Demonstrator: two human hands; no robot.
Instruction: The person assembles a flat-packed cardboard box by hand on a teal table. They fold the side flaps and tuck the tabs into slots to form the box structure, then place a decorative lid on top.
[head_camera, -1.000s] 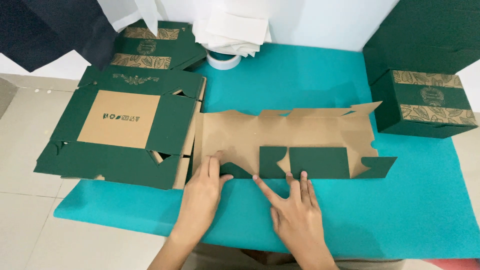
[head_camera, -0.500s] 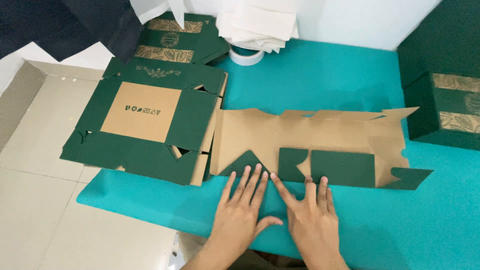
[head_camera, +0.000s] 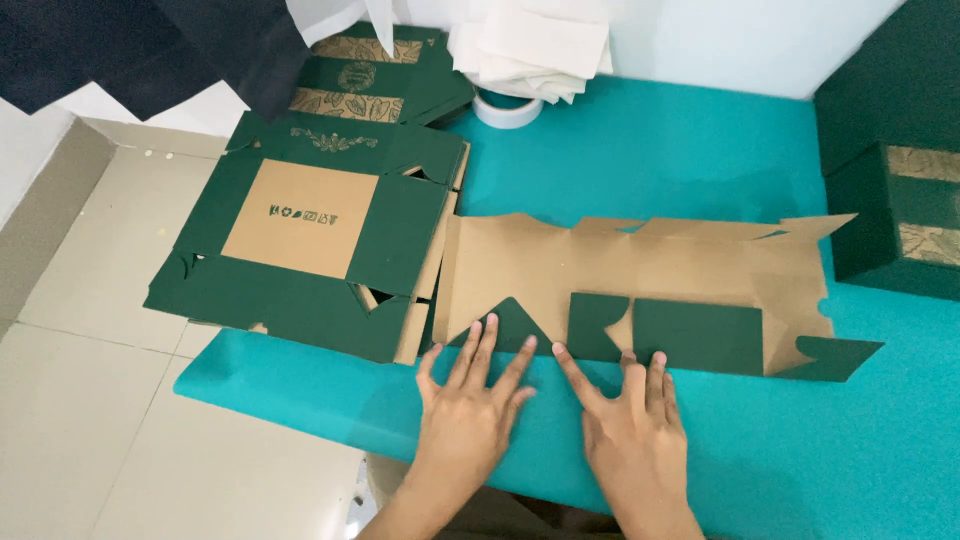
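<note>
Unfolded brown carton blank (head_camera: 640, 265), green flaps folded in, lies flat mid-worktop. Stack of flat green blanks (head_camera: 310, 250) with a brown centre panel at left. Assembled green boxes (head_camera: 895, 190) with gold bands at right.

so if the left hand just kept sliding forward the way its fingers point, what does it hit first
The left hand already has its fingertips at the near edge of the flat cardboard box blank, on a folded green triangular flap. Going straight on, it would slide over that flap onto the brown panel behind.
</note>
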